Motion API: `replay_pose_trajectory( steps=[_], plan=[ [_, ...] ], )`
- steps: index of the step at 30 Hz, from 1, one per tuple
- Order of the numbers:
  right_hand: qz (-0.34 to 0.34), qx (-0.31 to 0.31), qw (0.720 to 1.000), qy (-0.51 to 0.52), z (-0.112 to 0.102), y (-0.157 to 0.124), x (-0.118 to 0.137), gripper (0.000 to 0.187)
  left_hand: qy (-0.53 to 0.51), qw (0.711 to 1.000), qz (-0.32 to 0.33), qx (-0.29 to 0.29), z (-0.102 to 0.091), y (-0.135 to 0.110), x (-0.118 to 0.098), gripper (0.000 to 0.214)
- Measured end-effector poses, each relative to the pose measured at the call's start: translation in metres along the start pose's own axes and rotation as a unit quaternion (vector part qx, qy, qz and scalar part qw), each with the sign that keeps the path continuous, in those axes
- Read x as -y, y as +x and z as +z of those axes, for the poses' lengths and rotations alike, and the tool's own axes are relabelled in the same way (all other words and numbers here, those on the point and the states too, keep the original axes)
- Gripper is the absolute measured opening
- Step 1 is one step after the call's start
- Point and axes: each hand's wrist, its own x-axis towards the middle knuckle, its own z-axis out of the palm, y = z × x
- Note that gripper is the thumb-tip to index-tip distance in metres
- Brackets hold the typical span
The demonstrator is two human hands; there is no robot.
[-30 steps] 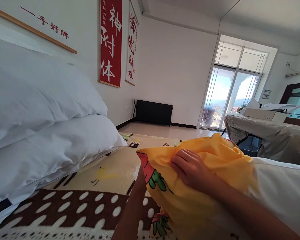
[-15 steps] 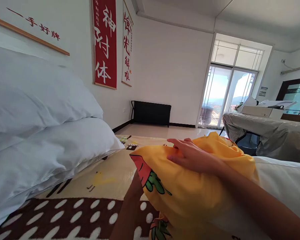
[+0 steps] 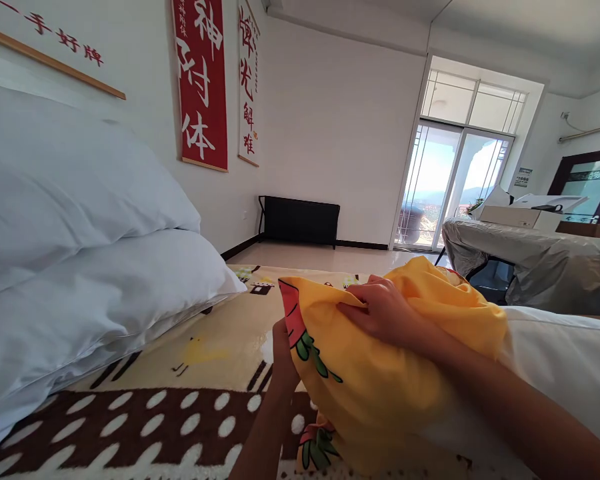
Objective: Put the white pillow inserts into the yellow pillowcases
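Observation:
A yellow pillowcase with carrot prints lies bunched over part of a white pillow at the right. My right hand is closed on the pillowcase's upper edge, fingers and thumb pinching up a fold. At the carrot-printed corner, my left hand grips the pillowcase from the left and behind. The cloth hides most of its fingers. Both hands are close together, on either side of the raised corner.
Two stacked white pillows stand at the left on a patterned blanket. A black folded frame leans by the far wall. At the right, a plastic-covered table carries boxes. Red and white scrolls hang on the left wall.
My left hand has risen with the pillowcase's corner, which now stands higher and further right. My right hand's fingers, flatter before, have curled into the cloth. The view has shifted slightly.

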Motion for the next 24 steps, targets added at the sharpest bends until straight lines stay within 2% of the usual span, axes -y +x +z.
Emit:
replay_pose_trajectory(
  steps=[2,4,6,7,9,12,15,17,19,21,24],
  plan=[
    [0.013,-0.017,1.000,0.005,0.001,0.001,-0.003,0.034,0.007,0.998,-0.019,0.062,-0.011,0.008,0.000,0.027],
    [0.014,-0.034,0.999,0.011,0.003,0.002,-0.006,0.030,0.015,0.986,-0.046,0.161,-0.020,0.016,-0.002,0.020],
    [-0.006,-0.054,0.998,0.020,0.007,0.002,-0.009,0.022,0.028,0.967,-0.060,0.244,-0.025,0.020,-0.004,0.017],
    [-0.020,-0.064,0.997,0.025,0.009,0.003,-0.010,0.017,0.036,0.962,-0.058,0.265,-0.025,0.021,-0.004,0.018],
    [-0.048,-0.077,0.995,0.035,0.013,0.003,-0.012,0.010,0.058,0.959,-0.035,0.276,-0.022,0.019,-0.006,0.021],
    [-0.080,-0.074,0.993,0.049,0.017,0.003,-0.014,0.012,0.098,0.960,0.018,0.260,-0.014,0.014,-0.011,0.030],
    [-0.066,-0.066,0.995,0.042,0.014,0.004,-0.015,0.009,0.104,0.965,0.048,0.235,-0.012,0.014,-0.014,0.035],
    [-0.037,-0.064,0.997,0.023,0.009,0.004,-0.015,0.013,0.088,0.966,0.038,0.239,-0.015,0.018,-0.011,0.033],
    [-0.024,-0.059,0.998,-0.007,0.004,0.005,-0.016,0.028,0.070,0.965,0.016,0.251,-0.020,0.021,-0.006,0.030],
    [-0.030,-0.048,0.998,-0.040,-0.002,0.006,-0.017,0.042,0.053,0.965,-0.009,0.255,-0.024,0.023,-0.003,0.029],
    [-0.042,-0.026,0.996,-0.076,-0.010,0.007,-0.019,0.050,0.033,0.967,-0.038,0.251,-0.026,0.021,-0.004,0.030]
  ],
)
